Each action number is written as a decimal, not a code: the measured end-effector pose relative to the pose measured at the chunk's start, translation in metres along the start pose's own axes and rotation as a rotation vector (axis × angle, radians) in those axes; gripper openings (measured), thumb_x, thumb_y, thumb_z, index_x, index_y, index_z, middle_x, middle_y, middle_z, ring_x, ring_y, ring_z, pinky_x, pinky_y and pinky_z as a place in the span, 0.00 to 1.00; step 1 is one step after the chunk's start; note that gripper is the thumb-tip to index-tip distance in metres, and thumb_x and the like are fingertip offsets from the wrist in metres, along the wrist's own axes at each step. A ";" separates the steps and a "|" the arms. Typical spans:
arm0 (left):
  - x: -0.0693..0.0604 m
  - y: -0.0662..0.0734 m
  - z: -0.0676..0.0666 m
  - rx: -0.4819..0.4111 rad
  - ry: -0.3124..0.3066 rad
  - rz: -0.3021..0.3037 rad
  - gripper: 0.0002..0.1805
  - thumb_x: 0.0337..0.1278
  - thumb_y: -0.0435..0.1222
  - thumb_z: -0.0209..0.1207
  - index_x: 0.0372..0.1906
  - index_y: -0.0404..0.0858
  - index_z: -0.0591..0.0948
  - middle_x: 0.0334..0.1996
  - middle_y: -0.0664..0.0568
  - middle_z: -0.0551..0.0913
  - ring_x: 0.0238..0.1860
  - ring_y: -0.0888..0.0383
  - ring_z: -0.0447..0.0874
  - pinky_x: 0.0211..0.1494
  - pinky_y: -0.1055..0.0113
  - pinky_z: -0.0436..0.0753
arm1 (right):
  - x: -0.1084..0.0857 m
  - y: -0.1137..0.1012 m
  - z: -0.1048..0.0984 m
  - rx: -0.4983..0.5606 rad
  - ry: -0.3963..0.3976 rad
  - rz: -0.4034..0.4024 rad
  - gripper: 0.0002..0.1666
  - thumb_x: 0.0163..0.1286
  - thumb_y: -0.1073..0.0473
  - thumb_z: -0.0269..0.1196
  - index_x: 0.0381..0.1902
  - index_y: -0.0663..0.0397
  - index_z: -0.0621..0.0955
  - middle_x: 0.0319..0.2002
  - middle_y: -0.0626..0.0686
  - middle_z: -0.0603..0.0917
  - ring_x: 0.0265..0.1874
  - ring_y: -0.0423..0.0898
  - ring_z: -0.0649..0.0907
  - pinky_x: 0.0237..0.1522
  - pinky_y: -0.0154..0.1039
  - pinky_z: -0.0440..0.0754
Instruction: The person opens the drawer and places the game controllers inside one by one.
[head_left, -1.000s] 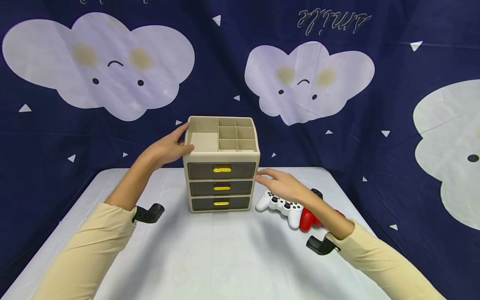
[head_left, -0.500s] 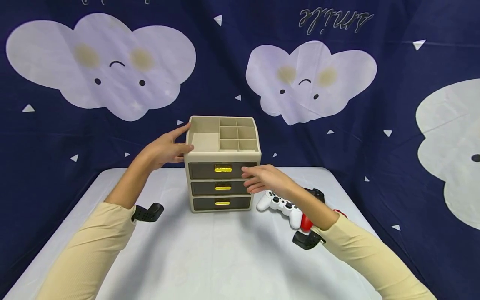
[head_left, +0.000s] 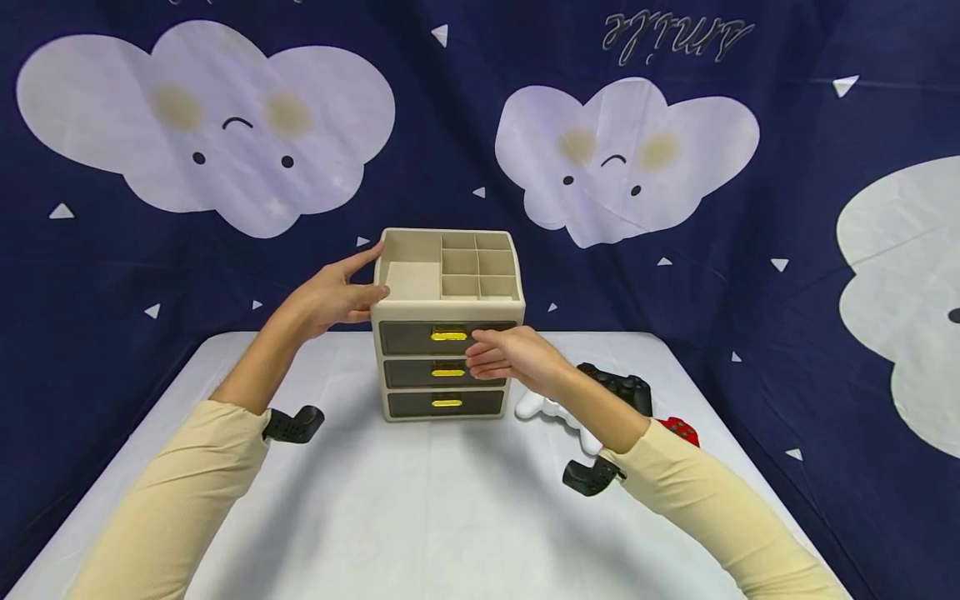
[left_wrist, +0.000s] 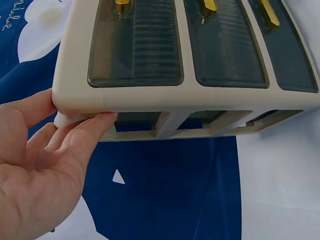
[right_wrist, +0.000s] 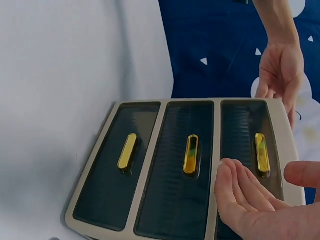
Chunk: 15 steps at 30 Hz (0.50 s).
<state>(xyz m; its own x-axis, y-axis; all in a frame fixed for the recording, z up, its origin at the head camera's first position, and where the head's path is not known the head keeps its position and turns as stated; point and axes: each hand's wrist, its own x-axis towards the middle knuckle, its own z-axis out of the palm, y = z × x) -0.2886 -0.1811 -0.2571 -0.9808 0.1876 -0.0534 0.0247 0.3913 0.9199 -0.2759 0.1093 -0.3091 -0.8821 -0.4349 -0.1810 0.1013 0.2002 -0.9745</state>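
Note:
A cream desktop drawer organizer [head_left: 450,312] with three dark drawers and gold handles stands on the white table. Its top holds one large compartment and several small ones. My left hand [head_left: 324,302] grips its upper left edge, thumb at the rim and fingers along the side; the left wrist view shows this hand [left_wrist: 45,165] against the corner. In front of the right part of the top drawer [head_left: 405,338], my right hand [head_left: 517,358] is extended with nothing in it. The right wrist view has its fingertips [right_wrist: 227,172] close to the top gold handle [right_wrist: 261,155], apart from it. All drawers are closed.
Right of the organizer lie a white game controller [head_left: 553,410], a black one [head_left: 618,387] and a red one [head_left: 681,431], partly hidden by my right forearm. A dark blue curtain [head_left: 442,150] with cloud prints hangs behind the table [head_left: 420,508].
My right hand has moved left from the organizer's right side to in front of the top drawer, near its handle. The left hand has kept its place on the upper left edge.

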 end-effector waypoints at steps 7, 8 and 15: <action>-0.002 -0.002 -0.003 -0.001 0.007 -0.004 0.44 0.74 0.38 0.57 0.81 0.67 0.45 0.77 0.40 0.60 0.67 0.44 0.75 0.70 0.50 0.77 | 0.009 -0.001 0.013 0.036 0.029 -0.007 0.25 0.78 0.54 0.57 0.52 0.76 0.81 0.49 0.69 0.86 0.50 0.60 0.87 0.54 0.44 0.87; -0.002 -0.002 -0.003 0.004 0.008 -0.002 0.44 0.75 0.39 0.57 0.81 0.67 0.45 0.77 0.40 0.60 0.67 0.44 0.75 0.70 0.50 0.77 | 0.010 -0.001 0.014 0.042 0.034 -0.012 0.24 0.78 0.55 0.58 0.52 0.76 0.81 0.48 0.68 0.87 0.48 0.59 0.88 0.54 0.44 0.87; -0.001 -0.004 -0.002 -0.010 -0.007 0.021 0.44 0.75 0.38 0.57 0.81 0.65 0.45 0.75 0.39 0.64 0.65 0.45 0.77 0.68 0.50 0.78 | 0.019 0.000 0.020 0.093 0.104 -0.016 0.22 0.78 0.57 0.57 0.49 0.76 0.83 0.37 0.60 0.90 0.33 0.45 0.89 0.49 0.42 0.89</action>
<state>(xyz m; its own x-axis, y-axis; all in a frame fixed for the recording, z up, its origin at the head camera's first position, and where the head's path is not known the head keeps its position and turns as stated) -0.2882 -0.1847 -0.2595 -0.9788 0.2015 -0.0369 0.0431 0.3784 0.9246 -0.2833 0.0833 -0.3153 -0.9263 -0.3432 -0.1553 0.1246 0.1099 -0.9861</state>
